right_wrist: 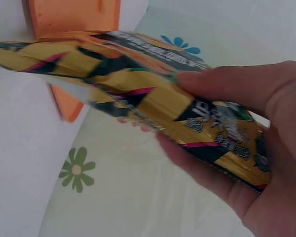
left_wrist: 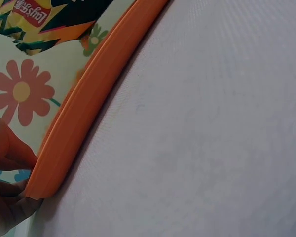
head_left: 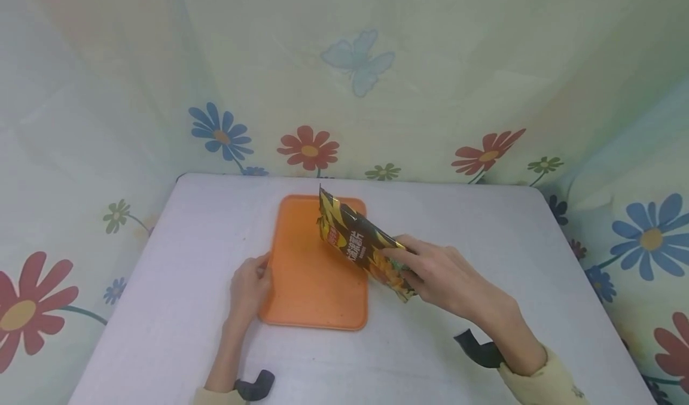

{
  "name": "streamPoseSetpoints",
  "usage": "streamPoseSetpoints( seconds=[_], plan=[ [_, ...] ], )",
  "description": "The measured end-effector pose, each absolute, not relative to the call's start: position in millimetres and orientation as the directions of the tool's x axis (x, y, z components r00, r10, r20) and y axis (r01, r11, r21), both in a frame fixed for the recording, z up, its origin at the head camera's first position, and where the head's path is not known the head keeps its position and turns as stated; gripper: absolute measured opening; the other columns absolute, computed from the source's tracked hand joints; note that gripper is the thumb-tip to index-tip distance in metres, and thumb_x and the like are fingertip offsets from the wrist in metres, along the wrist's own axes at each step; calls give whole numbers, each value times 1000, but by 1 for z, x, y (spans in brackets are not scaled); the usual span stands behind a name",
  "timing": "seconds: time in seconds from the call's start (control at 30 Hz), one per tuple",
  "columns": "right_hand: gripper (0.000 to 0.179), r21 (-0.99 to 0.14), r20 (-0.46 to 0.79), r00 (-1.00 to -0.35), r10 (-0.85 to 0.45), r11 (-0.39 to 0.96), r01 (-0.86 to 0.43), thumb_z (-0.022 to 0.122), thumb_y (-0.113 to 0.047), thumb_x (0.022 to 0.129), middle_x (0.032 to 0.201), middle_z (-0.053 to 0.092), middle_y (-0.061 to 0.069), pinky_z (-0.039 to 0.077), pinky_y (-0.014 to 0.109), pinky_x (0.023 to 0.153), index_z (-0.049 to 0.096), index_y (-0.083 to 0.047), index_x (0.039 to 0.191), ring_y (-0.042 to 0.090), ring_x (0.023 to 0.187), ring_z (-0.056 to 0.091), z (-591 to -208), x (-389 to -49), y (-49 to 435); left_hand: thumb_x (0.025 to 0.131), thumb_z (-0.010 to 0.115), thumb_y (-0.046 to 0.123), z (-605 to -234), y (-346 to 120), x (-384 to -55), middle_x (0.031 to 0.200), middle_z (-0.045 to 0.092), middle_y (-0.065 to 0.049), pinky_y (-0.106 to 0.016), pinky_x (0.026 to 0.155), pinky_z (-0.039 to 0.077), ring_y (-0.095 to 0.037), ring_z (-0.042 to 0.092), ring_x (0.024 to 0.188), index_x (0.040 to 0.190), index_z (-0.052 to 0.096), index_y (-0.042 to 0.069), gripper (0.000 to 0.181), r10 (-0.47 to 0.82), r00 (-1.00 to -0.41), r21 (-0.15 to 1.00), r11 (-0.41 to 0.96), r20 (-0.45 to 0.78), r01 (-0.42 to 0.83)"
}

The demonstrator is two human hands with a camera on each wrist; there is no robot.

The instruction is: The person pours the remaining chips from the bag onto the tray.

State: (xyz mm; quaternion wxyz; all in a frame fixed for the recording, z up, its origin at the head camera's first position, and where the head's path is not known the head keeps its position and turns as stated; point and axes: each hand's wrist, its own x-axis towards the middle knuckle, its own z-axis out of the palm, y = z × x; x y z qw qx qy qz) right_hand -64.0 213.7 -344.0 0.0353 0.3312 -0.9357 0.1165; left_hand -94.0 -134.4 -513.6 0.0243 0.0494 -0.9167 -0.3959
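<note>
An orange tray (head_left: 312, 291) with a raised rim lies on the white table. My left hand (head_left: 250, 286) pinches the tray's left rim; in the left wrist view, fingers (left_wrist: 12, 153) and thumb close around the orange edge (left_wrist: 84, 113). My right hand (head_left: 438, 273) grips a black and yellow bag of Lay's chips (head_left: 357, 237) by its right end. The bag is tilted above the tray's right side, its far end up and to the left. In the right wrist view, thumb and fingers squeeze the bag (right_wrist: 133, 94) from both sides.
A white cloth covers the table (head_left: 468, 225), whose back edge meets a curtain (head_left: 420, 112) printed with flowers and a butterfly. More flowered curtain hangs at left and right. Black straps (head_left: 479, 351) show at both wrists.
</note>
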Motion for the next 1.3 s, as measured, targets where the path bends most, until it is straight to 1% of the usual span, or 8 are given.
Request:
streamPoseSetpoints(
  seconds=[0.1, 0.27, 0.37, 0.6, 0.83, 1.13, 1.23, 1.3],
  plan=[
    [50, -199, 162, -765, -623, 739, -644, 80, 3, 83, 121, 67, 6, 50, 16, 56, 70, -14, 128, 13, 83, 64, -345, -65, 215, 96, 60, 3, -514, -134, -95, 111, 71, -17, -35, 71, 57, -24, 69, 87, 135, 65, 0, 39, -109, -994, 728, 682, 7, -69],
    [51, -213, 193, -752, -631, 721, -660, 80, 5, 82, 119, 67, 4, 48, 15, 55, 70, -14, 128, 12, 81, 62, -346, -66, 215, 97, 60, 5, -514, -134, -96, 112, 71, -16, -30, 69, 56, -22, 68, 85, 137, 64, 2, 40, -113, -994, 728, 680, -16, -89],
    [52, -223, 202, -755, -624, 721, -656, 79, 6, 82, 118, 67, 4, 45, 14, 53, 70, -15, 129, 12, 79, 61, -347, -65, 214, 98, 60, 6, -513, -134, -96, 113, 71, -16, -29, 68, 55, -22, 67, 85, 137, 63, 2, 40, -114, -993, 727, 679, -29, -100],
    [53, -225, 191, -770, -608, 737, -638, 81, 5, 81, 120, 67, 4, 51, 16, 57, 70, -15, 129, 12, 81, 63, -349, -64, 215, 98, 59, 7, -512, -134, -94, 114, 71, -17, -34, 72, 58, -24, 68, 88, 137, 63, 2, 40, -110, -994, 732, 676, -21, -90],
    [53, -216, 195, -768, -611, 736, -641, 80, 4, 82, 120, 67, 5, 46, 15, 54, 70, -15, 130, 12, 78, 60, -350, -63, 216, 100, 60, 8, -514, -134, -94, 115, 71, -15, -34, 73, 59, -24, 68, 90, 139, 62, 4, 40, -120, -992, 735, 670, -30, -103],
    [55, -192, 306, -713, -630, 693, -695, 82, 5, 79, 120, 68, 6, 48, 17, 54, 69, -12, 130, 12, 79, 61, -350, -64, 215, 100, 59, 10, -514, -134, -94, 117, 70, -16, -34, 72, 58, -24, 68, 91, 140, 61, 5, 40, -110, -993, 735, 669, -45, -108],
    [55, -184, 321, -704, -634, 687, -703, 83, 5, 79, 120, 68, 7, 47, 17, 54, 70, -11, 130, 12, 78, 60, -351, -63, 215, 101, 59, 10, -513, -134, -94, 117, 70, -16, -34, 72, 58, -24, 68, 91, 141, 61, 5, 40, -112, -993, 735, 670, -47, -110],
    [55, -176, 333, -700, -632, 688, -704, 83, 4, 78, 120, 69, 8, 49, 18, 55, 70, -10, 130, 12, 79, 62, -352, -63, 215, 100, 59, 9, -512, -135, -93, 117, 70, -16, -34, 72, 58, -24, 68, 91, 140, 61, 5, 40, -115, -992, 735, 669, -43, -109]
  ],
)
